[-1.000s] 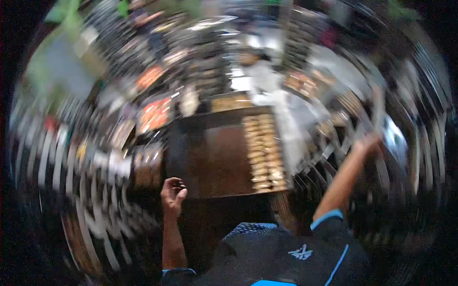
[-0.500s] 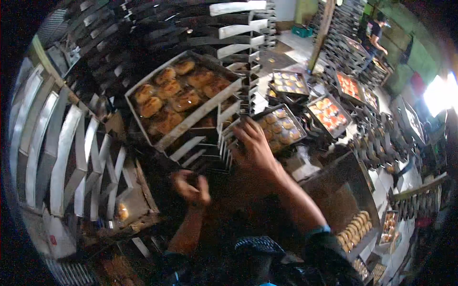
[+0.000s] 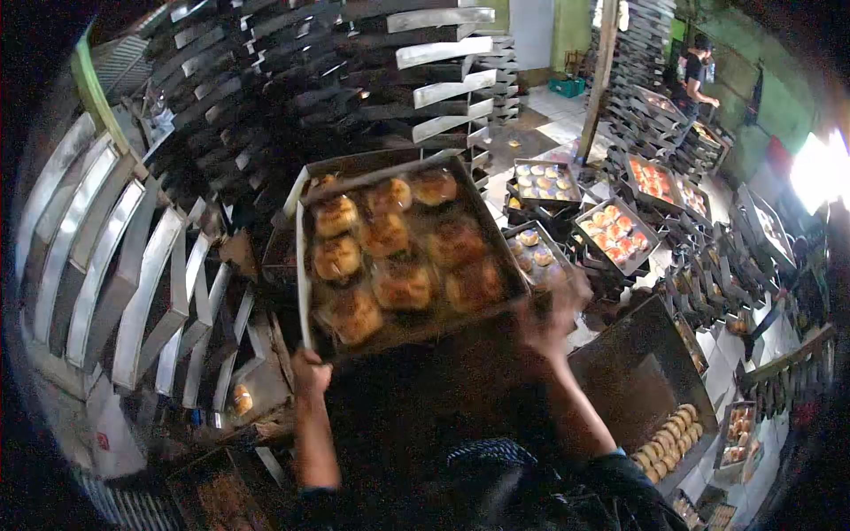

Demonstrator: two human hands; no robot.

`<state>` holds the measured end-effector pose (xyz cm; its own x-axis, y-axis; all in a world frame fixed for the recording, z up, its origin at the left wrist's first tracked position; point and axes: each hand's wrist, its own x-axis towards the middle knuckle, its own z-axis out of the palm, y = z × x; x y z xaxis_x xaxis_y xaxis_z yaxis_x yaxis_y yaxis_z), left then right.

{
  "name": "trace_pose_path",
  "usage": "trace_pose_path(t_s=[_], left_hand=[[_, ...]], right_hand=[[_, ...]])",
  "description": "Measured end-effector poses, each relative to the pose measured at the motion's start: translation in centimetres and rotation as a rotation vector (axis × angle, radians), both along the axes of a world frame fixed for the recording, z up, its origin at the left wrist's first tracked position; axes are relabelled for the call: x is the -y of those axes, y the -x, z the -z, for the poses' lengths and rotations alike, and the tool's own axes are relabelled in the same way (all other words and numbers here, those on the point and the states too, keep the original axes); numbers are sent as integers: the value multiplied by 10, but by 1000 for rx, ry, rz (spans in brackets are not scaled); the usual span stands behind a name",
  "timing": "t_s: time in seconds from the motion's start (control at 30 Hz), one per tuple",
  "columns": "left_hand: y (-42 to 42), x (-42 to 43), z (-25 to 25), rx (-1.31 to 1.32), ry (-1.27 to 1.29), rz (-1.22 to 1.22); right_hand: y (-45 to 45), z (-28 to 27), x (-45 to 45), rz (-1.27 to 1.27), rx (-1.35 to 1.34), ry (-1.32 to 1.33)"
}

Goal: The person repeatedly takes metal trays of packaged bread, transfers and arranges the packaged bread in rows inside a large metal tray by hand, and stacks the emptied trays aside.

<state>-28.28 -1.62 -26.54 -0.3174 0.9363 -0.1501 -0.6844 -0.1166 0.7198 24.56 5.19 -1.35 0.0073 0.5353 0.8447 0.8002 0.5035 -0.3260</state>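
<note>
A square metal baking tray (image 3: 412,340) of browned buns (image 3: 403,281) is in front of me, tilted, with its near side toward me. My left hand (image 3: 312,373) is closed on its near left corner, thumb on the rim. At the near right corner is my right hand (image 3: 551,320), gripping the rim; its fingers are smeared by motion. Behind the held tray shows the rim of another tray (image 3: 363,163). The underside of the held tray is hidden.
Tall stacks of metal trays (image 3: 447,51) rise behind, with more leaning at left (image 3: 111,257). Right of the held tray stand trays of topped buns (image 3: 613,235). A large dark tray (image 3: 624,354) holds a row of rolls (image 3: 668,442). A co-worker (image 3: 695,80) stands far back.
The tray of browned buns has come off its stack toward me, turning and tilting. My left hand has closed on its corner, and my right hand has moved right along with it.
</note>
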Motion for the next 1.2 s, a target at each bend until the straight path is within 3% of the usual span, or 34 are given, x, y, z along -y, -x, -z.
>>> trace_pose_path(t_s=[0.03,0.07,0.1,0.17,0.2,0.23,0.27,0.33,0.37,0.47,0.5,0.6,0.7,0.73,0.8,0.87,0.93,0.97,1.03,1.07,1.17,1.2], left_hand=[[-9,15,24,140,-12,-19],[-15,27,51,254,-36,-10],[-22,32,71,324,-82,33],[-28,38,95,127,-320,370],[-55,43,67,21,-449,528],[-86,38,39,125,-237,399],[-137,30,-20,156,-125,376],[-224,8,-96,181,-68,423],[-263,2,-121,196,-54,452],[-370,-3,-156,227,-9,514],[-404,0,-156,89,34,549],[-485,7,-125,-701,105,687],[-495,-57,-62,-1289,439,715],[-497,-73,-45,-1293,431,730],[-495,-100,-19,-1425,209,867],[-501,-130,-5,-1459,145,910],[-514,-155,3,-1475,72,966],[-519,-169,5,-1508,56,987],[-522,-193,7,-1578,33,1028],[-525,-203,10,-1532,57,1028],[-531,-219,4,-1517,-15,1075],[-533,-209,1,-1646,-159,806]], right_hand=[[-35,4,14,140,-306,223],[-83,17,19,93,-621,618],[-113,22,30,95,-628,617],[-161,32,56,-815,-1476,1107],[-189,40,58,-813,-1474,1107],[-215,54,61,-636,-1329,1023],[-226,42,75,-485,-1326,1066],[-256,46,98,-152,-1327,1032],[-281,72,104,23,-1323,955],[-353,182,173,-5,-1348,655],[-363,205,195,64,-1427,611],[-329,249,260,165,-1354,513],[-243,229,300,56,-1858,587],[-229,229,307,12,-2028,596],[-211,266,323,2,-2052,636],[-193,298,317,-9,-2073,667],[-180,319,308,-84,-2352,854],[-177,355,319,185,-1815,810],[-171,364,309,245,-2143,908],[-165,368,309,270,-2156,900],[-127,301,284,293,-2324,903],[-118,255,276,366,-2059,1131]])
